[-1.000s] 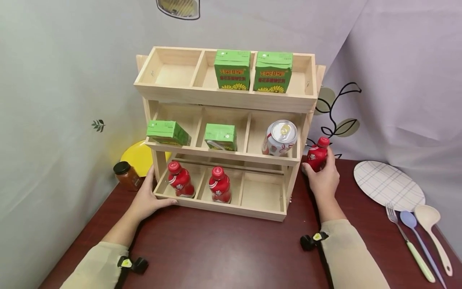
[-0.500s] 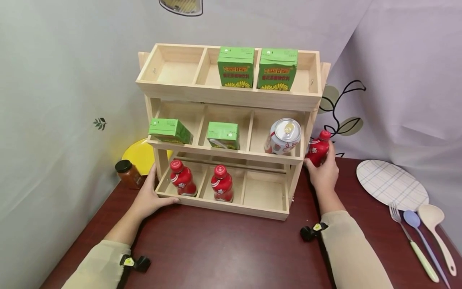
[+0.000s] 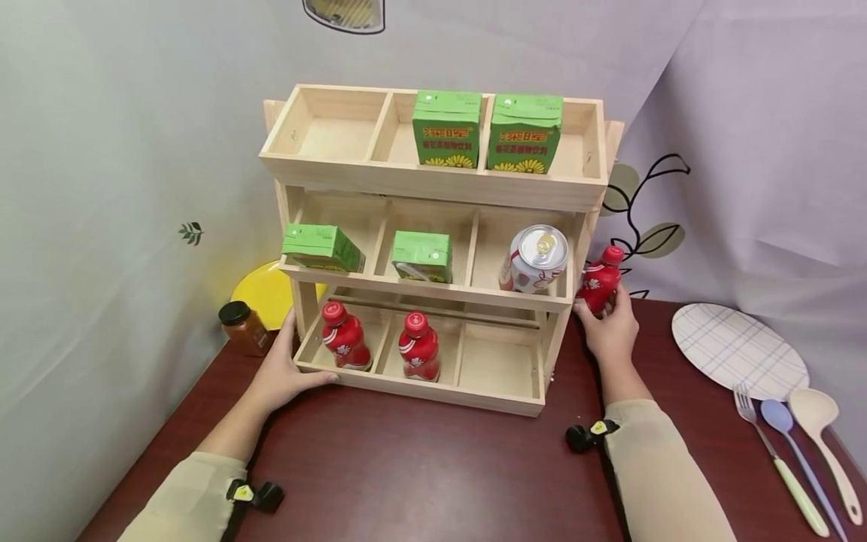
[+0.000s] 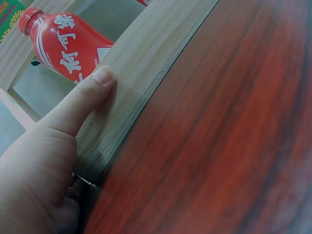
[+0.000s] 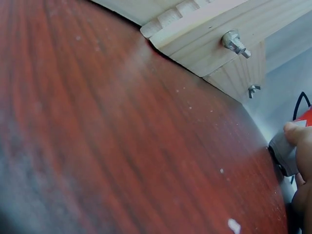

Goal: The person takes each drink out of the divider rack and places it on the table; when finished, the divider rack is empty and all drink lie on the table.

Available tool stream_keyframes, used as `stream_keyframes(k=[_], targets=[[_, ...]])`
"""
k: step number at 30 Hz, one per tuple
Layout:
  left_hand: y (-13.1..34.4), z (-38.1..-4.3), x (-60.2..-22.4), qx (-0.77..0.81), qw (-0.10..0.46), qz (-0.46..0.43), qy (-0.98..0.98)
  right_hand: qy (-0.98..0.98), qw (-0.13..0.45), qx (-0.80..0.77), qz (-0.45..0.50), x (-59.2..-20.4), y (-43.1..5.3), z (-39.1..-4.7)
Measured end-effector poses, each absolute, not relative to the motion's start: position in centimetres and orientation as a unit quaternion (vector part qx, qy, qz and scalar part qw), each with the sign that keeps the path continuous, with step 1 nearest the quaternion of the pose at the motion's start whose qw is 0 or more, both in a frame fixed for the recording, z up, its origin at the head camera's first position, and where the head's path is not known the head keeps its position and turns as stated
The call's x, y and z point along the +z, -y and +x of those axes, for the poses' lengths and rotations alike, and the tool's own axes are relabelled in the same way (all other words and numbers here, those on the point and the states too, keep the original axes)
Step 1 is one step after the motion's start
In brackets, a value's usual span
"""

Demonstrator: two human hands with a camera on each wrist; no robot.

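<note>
A three-tier wooden display rack (image 3: 433,184) stands on the table in the head view. My left hand (image 3: 279,376) holds its bottom left corner, the thumb (image 4: 97,83) lying on the front rail; the other fingers are mostly hidden. Beside the rack's right side, my right hand (image 3: 612,331) grips a red drink bottle (image 3: 600,282), tilted slightly to the right. Only part of that hand (image 5: 304,161) shows in the right wrist view. On the bottom tier, one red bottle (image 3: 347,342) stands in the left compartment and another red bottle (image 3: 420,351) in the middle one.
Green drink cartons (image 3: 447,128) sit on the upper two tiers, with a can (image 3: 535,260) at the middle tier's right. A jar (image 3: 245,331) and yellow plate (image 3: 264,290) are at left. Right lie an oval checked mat (image 3: 738,350), fork (image 3: 779,459), blue spoon (image 3: 789,436) and ladle (image 3: 816,414).
The red bottle in my right hand has risen a little and come slightly nearer the rack. My left hand keeps its place on the rack's corner. The head view has shifted slightly.
</note>
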State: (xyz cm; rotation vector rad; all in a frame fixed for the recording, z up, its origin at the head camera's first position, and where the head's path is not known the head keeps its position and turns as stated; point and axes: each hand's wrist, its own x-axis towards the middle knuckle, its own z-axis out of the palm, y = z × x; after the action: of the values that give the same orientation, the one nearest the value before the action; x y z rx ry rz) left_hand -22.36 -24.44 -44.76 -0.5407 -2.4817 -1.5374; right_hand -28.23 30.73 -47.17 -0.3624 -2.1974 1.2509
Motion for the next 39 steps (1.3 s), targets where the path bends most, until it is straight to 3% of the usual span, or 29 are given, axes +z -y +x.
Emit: stream_keyframes(k=[16,29,39], targets=[[24.9,-22.1,-45.0,-0.520,0.087,-0.178,0.831,0.810,0.240,0.520,-0.124,-47.4,-31.3,-28.0],[24.4,-22.3,-44.4,-0.517,0.089,-0.185,0.831,0.834,0.275,0.454,-0.150,-47.2,-30.5,-26.6],[24.4,-22.3,-44.6,-0.516,0.088,-0.179,0.833,0.813,0.275,0.494,-0.139,-47.1,-29.4,-24.2]])
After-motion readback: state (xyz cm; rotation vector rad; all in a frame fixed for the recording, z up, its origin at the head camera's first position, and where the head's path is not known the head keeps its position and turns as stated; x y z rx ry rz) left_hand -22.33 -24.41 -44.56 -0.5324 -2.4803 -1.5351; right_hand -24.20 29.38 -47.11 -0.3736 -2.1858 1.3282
